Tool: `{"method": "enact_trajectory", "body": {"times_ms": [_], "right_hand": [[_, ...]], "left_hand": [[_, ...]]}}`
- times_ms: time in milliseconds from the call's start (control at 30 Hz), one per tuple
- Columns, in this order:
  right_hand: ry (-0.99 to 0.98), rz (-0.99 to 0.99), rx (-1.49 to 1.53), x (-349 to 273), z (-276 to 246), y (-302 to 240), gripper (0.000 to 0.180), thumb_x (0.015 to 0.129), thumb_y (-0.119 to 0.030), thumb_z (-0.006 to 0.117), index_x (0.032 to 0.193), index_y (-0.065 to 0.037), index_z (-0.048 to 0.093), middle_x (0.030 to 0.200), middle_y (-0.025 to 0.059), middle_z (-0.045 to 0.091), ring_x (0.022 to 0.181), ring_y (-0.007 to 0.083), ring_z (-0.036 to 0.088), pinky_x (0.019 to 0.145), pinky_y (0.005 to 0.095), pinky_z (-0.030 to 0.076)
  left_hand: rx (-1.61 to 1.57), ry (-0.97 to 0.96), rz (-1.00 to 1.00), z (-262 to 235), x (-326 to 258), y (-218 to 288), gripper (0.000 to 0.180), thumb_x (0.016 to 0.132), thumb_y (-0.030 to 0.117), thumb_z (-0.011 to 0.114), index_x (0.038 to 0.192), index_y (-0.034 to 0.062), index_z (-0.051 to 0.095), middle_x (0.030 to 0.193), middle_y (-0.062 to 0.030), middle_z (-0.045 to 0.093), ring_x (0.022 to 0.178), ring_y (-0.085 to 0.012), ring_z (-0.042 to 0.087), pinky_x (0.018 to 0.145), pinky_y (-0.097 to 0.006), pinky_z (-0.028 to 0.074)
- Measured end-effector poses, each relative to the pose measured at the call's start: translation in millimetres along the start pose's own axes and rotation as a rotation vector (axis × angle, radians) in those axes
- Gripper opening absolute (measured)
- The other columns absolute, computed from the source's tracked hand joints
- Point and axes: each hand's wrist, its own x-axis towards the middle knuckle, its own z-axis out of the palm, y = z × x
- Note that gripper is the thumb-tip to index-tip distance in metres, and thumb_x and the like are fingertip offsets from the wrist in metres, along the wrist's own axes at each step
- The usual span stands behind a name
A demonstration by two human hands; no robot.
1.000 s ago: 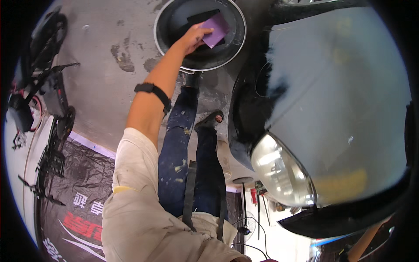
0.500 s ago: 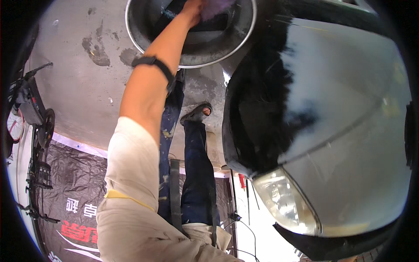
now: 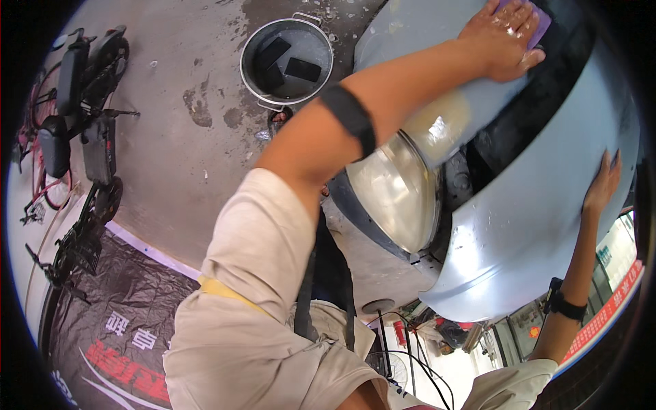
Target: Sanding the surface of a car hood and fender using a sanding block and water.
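Note:
At the top of the head view, my left hand (image 3: 502,42) presses a thin purple sponge (image 3: 541,26) to the silver fender (image 3: 403,51) of a car. Its fingers lie over the sponge, and they look wet. A beige patch (image 3: 437,128) marks the fender beside the headlight (image 3: 393,195). To the right, my right hand (image 3: 604,184) rests on the silver bonnet (image 3: 540,219) with its fingers stretched out, holding nothing. A dark gap (image 3: 540,113) runs between bonnet and fender.
A round metal basin (image 3: 254,87) with two handles stands on the wet concrete floor, holding water and several dark rectangular pieces (image 3: 303,69). Bikes or scooters (image 3: 99,147) line the left side. A dark printed sheet (image 3: 137,294) and black cables (image 3: 424,365) lie lower down.
My left hand has come out of the basin and over to the fender with the purple sponge. My right hand has come into view on the bonnet. The view has shifted toward the car.

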Motion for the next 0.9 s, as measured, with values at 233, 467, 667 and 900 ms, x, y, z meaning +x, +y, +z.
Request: {"method": "enact_trajectory", "body": {"times_ms": [233, 467, 667, 900], "right_hand": [[0.215, -0.136, -0.250, 4.2, -1.4, 21.4, 0.082, 0.099, -0.071, 0.037, 0.158, -0.015, 0.044, 0.160, 0.0149, 0.045, 0.151, 0.0322, 0.037, 0.126, 0.0461, 0.024], [0.264, -0.085, -0.254, 0.9, 31.6, -8.9, 0.086, 0.096, -0.077, 0.033, 0.160, -0.020, 0.040, 0.163, 0.0146, 0.040, 0.154, 0.0313, 0.033, 0.126, 0.0488, 0.022], [0.140, 0.043, -0.221, -12.2, 19.0, -16.2, 0.087, 0.095, -0.078, 0.033, 0.162, -0.022, 0.036, 0.168, 0.0130, 0.032, 0.157, 0.0312, 0.025, 0.125, 0.0539, 0.020], [0.174, 0.036, -0.235, -4.1, 25.2, -18.3, 0.086, 0.095, -0.077, 0.033, 0.162, -0.024, 0.035, 0.168, 0.0133, 0.032, 0.156, 0.0323, 0.026, 0.126, 0.0534, 0.019]], "left_hand": [[-0.009, 0.000, -0.042, -33.6, -111.4, 97.2, 0.072, 0.100, 0.037, 0.057, 0.157, -0.0005, 0.033, 0.161, -0.0231, 0.037, 0.152, -0.0396, 0.031, 0.123, -0.056, 0.023], [0.203, -0.055, -0.100, -20.2, -6.9, 42.7, 0.074, 0.108, 0.044, 0.040, 0.158, -0.0087, 0.026, 0.165, -0.0274, 0.028, 0.155, -0.0398, 0.024, 0.127, -0.047, 0.018], [0.065, -0.168, -0.126, -49.6, -132.4, 98.4, 0.078, 0.100, 0.042, 0.058, 0.162, 0.0041, 0.028, 0.168, -0.0199, 0.027, 0.155, -0.0393, 0.025, 0.126, -0.054, 0.018], [0.047, -0.141, -0.196, -36.9, -15.1, 26.7, 0.083, 0.102, 0.056, 0.049, 0.160, -0.0002, 0.029, 0.164, -0.0241, 0.032, 0.152, -0.0390, 0.029, 0.125, -0.050, 0.021]]}}
